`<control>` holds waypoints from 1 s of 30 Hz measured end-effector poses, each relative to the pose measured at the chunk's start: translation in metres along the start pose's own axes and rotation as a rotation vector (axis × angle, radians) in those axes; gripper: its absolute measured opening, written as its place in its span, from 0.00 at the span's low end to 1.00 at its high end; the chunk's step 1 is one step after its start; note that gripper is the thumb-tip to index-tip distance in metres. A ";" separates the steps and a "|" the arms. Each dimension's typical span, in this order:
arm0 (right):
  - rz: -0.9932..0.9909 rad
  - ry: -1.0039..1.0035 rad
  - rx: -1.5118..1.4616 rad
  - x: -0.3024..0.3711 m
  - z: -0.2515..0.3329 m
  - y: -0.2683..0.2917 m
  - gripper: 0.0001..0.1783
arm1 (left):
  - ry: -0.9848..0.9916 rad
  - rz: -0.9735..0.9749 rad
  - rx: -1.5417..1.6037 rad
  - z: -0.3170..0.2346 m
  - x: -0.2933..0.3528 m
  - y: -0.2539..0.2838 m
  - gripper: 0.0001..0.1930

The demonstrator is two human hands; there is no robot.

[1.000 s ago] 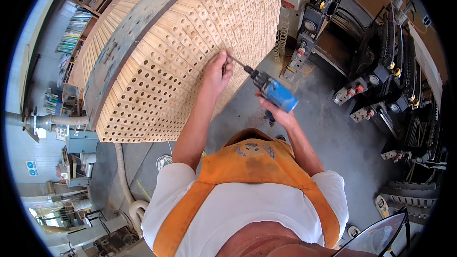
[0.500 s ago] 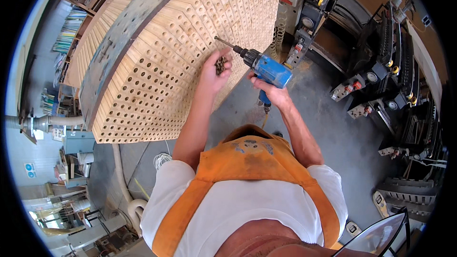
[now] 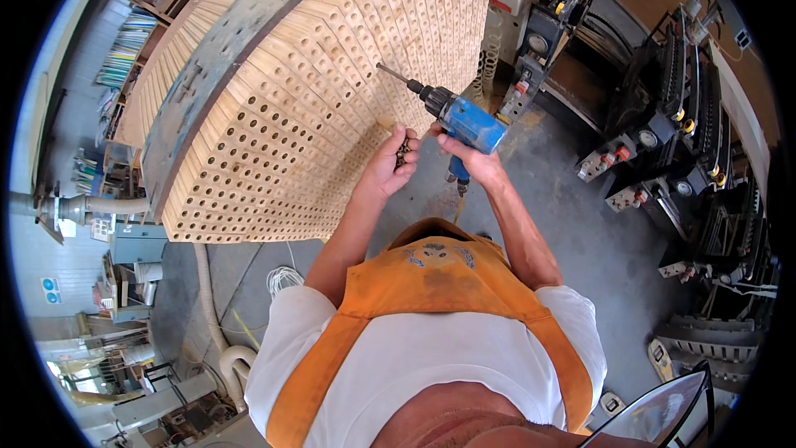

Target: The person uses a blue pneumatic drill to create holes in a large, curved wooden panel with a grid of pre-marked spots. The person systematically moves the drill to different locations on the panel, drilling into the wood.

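Observation:
My right hand (image 3: pixel 469 159) grips the handle of a blue power drill (image 3: pixel 473 123). Its long bit (image 3: pixel 392 72) points up and left at a big stack of pale wooden boards (image 3: pixel 332 75) whose edges are full of round holes. Cupped in my left hand (image 3: pixel 390 164) are several small brass-coloured threaded inserts (image 3: pixel 404 152); the fingers curl round them. That hand sits below the drill bit, close to my right hand. Many lower-left holes hold dark metal-rimmed inserts (image 3: pixel 242 116), while most upper holes look plain.
A worn grey-blue board (image 3: pixel 215 58) lies against the stack. Black clamp machinery (image 3: pixel 663 108) stands at the right. A pale hose (image 3: pixel 207 299) and a coil of white cable (image 3: pixel 284 280) lie on the grey floor at left. Shelves and a teal cabinet (image 3: pixel 137 245) stand farther left.
My left hand has drawn down and right, away from the bit and closer to my right hand. The drill has stayed nearly in place.

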State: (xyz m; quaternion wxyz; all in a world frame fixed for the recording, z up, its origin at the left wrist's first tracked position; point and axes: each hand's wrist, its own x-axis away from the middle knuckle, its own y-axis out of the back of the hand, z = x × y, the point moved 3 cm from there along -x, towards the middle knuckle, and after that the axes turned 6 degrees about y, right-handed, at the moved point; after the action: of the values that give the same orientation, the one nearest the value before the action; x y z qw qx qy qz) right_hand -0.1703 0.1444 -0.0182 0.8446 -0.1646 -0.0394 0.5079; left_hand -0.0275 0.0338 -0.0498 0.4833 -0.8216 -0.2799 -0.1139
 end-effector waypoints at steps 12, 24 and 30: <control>0.002 -0.034 0.002 0.042 0.003 0.042 0.16 | -0.215 -0.036 -0.025 -0.056 -0.030 -0.010 0.15; -0.027 -0.038 -0.061 0.054 -0.001 0.063 0.15 | -0.139 -0.021 -0.038 -0.044 -0.047 -0.012 0.13; 0.039 -0.068 -0.078 0.054 0.002 0.076 0.15 | -0.184 -0.135 -0.143 -0.040 -0.031 -0.019 0.14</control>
State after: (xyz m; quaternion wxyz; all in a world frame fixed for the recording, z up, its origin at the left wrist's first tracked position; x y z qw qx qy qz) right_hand -0.2092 0.2242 -0.0457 0.8258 -0.1810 -0.0849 0.5274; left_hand -0.0606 -0.0042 -0.0305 0.3870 -0.8402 -0.3689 -0.0902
